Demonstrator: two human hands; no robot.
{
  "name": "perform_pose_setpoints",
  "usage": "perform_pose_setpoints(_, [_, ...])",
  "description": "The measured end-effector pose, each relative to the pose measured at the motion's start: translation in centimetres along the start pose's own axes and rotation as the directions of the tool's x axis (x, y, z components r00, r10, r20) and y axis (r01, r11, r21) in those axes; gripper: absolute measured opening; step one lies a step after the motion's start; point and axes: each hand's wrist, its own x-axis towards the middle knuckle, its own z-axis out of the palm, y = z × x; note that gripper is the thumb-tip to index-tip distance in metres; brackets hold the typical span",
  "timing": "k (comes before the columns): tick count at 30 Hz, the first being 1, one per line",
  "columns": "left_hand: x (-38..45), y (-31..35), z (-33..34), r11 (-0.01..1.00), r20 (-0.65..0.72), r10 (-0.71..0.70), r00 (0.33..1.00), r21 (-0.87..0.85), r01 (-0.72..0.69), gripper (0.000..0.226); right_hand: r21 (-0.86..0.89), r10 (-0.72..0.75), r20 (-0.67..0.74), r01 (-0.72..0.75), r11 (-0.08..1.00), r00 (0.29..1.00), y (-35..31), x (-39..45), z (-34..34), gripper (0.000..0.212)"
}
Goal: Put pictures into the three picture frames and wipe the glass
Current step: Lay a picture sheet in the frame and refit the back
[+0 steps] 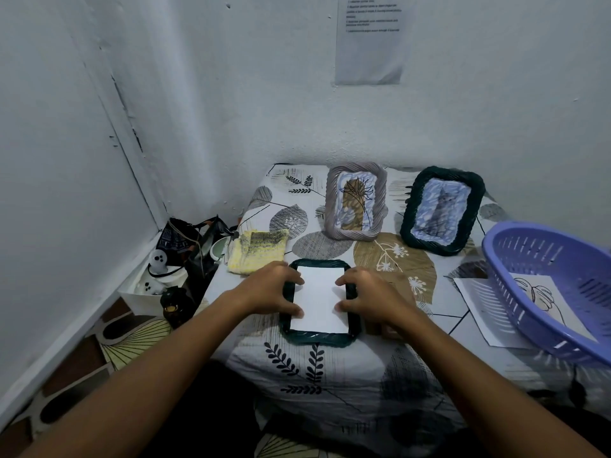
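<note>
The third frame — a dark green woven one — lies face down on the leaf-patterned tablecloth right in front of the person, with a white sheet, probably the back of a picture, sitting in its opening. The left hand and right hand rest on the frame's 2 long sides, fingertips curled onto the sheet's edges and pressing it in; nothing is lifted. Behind, the grey frame and the other dark green frame are propped up, each already showing a picture, so 2 of 3 appear filled. Left to do, it seems: close this frame's back — no backing board can be made out — and wipe. The yellow cloth lies folded just beyond the left hand, untouched. A purple basket at the right holds another print.
</note>
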Motion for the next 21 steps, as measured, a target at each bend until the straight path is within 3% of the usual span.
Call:
perform_pose_setpoints(7, [-0.1,-0.2,0.2,0.998,0.016,-0.012,1.0,-0.055,0.013,0.081,-0.017,-0.066,0.01,0.066,0.998,0.998,0.1,-0.3,-0.1,0.055])
perform_pose_setpoints(15, [-0.2,-0.4,0.0,0.991,-0.067,-0.01,0.998,-0.131,0.001,0.077,0.048,-0.1,-0.047,0.102,0.994,0.994,0.7,-0.1,-0.7,0.052])
perform_pose_setpoints(21, [-0.1,-0.3,-0.1,0.99,-0.049,-0.026,0.998,-0.143,0.019,0.079,0.047,-0.118,0.005,0.118,0.992,0.993,1.0,0.2,-1.3,0.057])
